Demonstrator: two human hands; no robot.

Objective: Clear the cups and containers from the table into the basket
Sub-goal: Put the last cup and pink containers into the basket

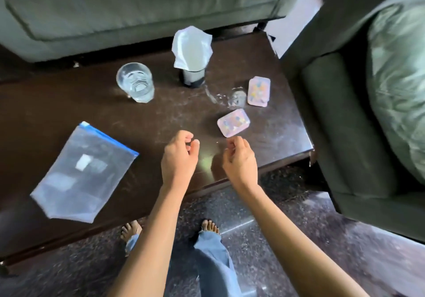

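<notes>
Just beyond hands (179, 154) (241, 161), nearer pink container (233, 122), untouched

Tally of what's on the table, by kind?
Clear glass: 1
Dark cup under white cover: 1
Pink tins: 2
Blue-sealed zip bag: 1
Total: 5
Blurred clear patch beside the far tin not counted.

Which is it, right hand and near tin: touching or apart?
Cannot tell. Head view: the right hand borders the near tin at its corner; neither gap nor contact shows plainly.
</notes>
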